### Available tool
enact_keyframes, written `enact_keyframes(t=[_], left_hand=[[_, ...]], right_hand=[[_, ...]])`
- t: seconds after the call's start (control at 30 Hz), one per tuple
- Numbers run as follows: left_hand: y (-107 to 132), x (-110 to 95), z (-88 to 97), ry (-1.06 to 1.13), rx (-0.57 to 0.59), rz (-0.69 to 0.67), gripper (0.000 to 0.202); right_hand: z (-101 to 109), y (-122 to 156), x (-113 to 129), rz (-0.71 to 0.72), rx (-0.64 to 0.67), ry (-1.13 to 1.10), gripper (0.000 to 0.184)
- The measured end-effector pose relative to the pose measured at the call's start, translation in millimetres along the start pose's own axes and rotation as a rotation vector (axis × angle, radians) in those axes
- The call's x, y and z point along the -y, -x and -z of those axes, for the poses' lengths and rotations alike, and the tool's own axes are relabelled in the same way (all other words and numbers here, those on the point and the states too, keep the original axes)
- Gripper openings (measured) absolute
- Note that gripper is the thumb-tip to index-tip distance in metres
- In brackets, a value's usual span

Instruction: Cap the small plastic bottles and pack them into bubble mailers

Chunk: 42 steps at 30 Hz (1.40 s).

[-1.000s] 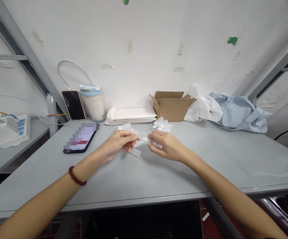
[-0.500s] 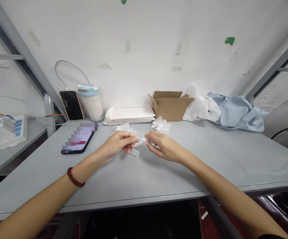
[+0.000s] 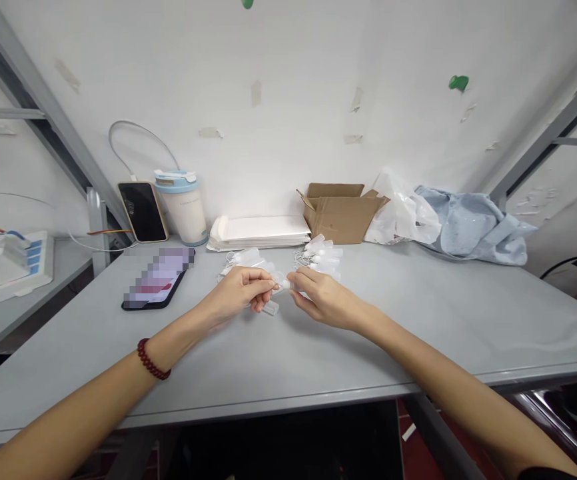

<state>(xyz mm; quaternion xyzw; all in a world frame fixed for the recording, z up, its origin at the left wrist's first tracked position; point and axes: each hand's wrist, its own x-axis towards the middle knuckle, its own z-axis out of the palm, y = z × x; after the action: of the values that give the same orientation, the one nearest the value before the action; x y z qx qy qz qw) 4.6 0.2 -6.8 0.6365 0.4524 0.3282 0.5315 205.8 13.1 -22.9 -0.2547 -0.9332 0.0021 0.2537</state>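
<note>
Fingers, left hand (image 3: pixel 246 288): thumb and forefinger pinched together on a thin loop (image 3: pixel 279 278), fine detail too small to tell. Fingers, right hand (image 3: pixel 321 295): closed around a small plastic tube (image 3: pixel 285 285), mostly hidden, white end facing the left fingertips, above the middle of the grey table (image 3: pixel 318 363). One loose clear tube (image 3: pixel 270 308), just beside the left hand. Behind the hands, similar tubes in two piles: left pile (image 3: pixel 248 257), right pile (image 3: pixel 324 252). Along the wall: lidded cup (image 3: pixel 184 213), white envelopes (image 3: pixel 263 229), open cardboard box (image 3: pixel 346 221).
</note>
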Motion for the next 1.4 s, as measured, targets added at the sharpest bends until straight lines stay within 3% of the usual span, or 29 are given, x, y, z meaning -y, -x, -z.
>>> enact_keyframes(t=[0.4,0.6,1.03,1.2,1.3,1.4], left_hand=[[-1.1,-8.2,2.8,-0.027,0.044,0.036,0.023],[-3.7,-7.8,11.2,-0.011,-0.006,0.048,0.021],[-1.5,-6.0,1.9,-0.117,0.031,0.035,0.018],[-0.2,-10.1,5.5,-0.149,0.033,0.069,0.017],[-0.2,-15.7,19.1,-0.158,-0.043,0.042,0.017],[-1.5,-20.1,37.6,-0.189,-0.243,0.014,0.016]], right_hand=[[-0.8,-1.7,-1.0,0.003,-0.044,-0.029,0.014],[4.4,-1.1,-2.1,-0.051,-0.045,0.005,0.013],[-6.2,1.2,-4.6,-0.011,-0.011,0.015,0.013],[-5.4,0.0,-3.5,-0.082,0.058,0.044,0.016],[0.7,-1.3,-7.4,-0.162,0.066,0.069,0.026],[6.8,-0.8,-18.1,-0.26,0.051,0.087,0.031]])
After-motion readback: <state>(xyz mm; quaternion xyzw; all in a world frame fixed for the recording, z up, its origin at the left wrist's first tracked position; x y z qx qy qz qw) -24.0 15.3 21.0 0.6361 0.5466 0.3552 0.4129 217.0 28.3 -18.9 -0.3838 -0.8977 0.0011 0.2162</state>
